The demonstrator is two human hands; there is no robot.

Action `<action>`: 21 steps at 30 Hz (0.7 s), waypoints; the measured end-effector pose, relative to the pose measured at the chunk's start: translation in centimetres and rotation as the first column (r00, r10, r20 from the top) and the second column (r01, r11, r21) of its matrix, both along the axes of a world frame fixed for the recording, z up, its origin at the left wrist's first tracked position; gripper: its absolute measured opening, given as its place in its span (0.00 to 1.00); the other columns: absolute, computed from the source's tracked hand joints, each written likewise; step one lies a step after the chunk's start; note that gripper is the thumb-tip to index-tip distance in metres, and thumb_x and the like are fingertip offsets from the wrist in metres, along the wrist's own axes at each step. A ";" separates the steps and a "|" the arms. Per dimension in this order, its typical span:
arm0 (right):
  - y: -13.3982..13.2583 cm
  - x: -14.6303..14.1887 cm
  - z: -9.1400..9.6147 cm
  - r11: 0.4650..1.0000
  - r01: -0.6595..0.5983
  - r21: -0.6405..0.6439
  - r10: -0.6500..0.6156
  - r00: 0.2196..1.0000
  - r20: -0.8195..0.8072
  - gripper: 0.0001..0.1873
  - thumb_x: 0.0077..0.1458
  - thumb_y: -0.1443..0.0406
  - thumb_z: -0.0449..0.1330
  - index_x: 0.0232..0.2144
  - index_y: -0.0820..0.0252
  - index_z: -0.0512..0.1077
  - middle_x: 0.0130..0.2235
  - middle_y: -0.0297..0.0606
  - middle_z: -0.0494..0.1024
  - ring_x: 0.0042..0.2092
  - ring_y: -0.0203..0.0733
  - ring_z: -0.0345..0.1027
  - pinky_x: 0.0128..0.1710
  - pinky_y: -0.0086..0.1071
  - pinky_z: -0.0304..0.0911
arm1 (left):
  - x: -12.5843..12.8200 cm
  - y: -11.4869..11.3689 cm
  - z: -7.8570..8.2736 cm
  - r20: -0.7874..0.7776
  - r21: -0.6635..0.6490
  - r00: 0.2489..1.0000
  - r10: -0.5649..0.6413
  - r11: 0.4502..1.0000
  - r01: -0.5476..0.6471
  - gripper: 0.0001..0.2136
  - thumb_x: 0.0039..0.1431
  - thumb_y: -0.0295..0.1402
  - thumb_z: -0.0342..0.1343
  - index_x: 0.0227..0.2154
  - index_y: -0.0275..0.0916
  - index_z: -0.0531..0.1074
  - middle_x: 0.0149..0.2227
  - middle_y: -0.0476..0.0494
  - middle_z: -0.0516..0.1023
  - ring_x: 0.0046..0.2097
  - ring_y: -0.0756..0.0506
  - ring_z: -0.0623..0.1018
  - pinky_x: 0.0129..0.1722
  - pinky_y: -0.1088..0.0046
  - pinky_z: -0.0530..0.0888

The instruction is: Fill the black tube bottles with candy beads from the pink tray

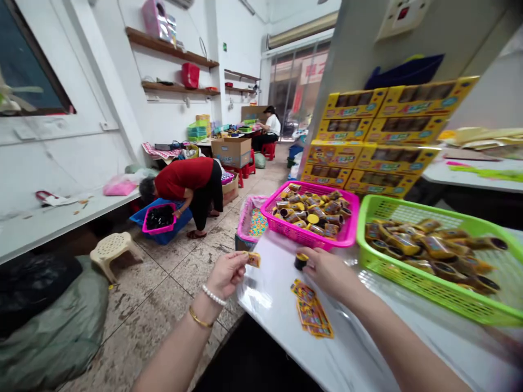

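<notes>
Left hand (229, 275) pinching small printed slip (254, 260) at fingertips, near side of pink basket (304, 234), off left. Right hand (329, 270) gripping black-and-yellow cup (301, 262) in fingers, just below basket. Printed cards (314, 311) on bench (278, 332), closer in.

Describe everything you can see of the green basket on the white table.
The green basket is oblong, with rounded corners, a broad rim and perforated walls, and looks like plastic. It sits upright on the white table, right of the pink basket; whether the two touch is unclear. Yellow-and-brown tubes, several showing dark open ends, lie heaped inside, leaving bare patches toward its right end. The right hand does not grip it.
</notes>
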State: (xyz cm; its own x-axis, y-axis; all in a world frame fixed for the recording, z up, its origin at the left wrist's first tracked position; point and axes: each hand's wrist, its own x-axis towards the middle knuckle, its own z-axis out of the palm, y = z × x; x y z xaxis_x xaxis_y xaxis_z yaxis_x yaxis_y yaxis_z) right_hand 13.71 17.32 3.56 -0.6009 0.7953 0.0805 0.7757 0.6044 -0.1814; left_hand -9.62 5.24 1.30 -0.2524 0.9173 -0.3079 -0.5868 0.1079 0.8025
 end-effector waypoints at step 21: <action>-0.5 -2.0 -0.7 0.596 -0.565 -0.570 -0.477 0.321 -0.818 0.19 0.39 0.60 0.73 0.33 0.57 0.71 0.36 0.33 0.77 0.38 0.41 0.74 0.44 0.40 0.71 | 4.0 4.5 1.7 0.240 -0.065 0.970 -0.040 0.996 0.057 0.01 0.58 0.21 0.58 0.32 0.30 0.72 0.23 0.52 0.70 0.15 0.60 0.62 0.10 0.89 0.50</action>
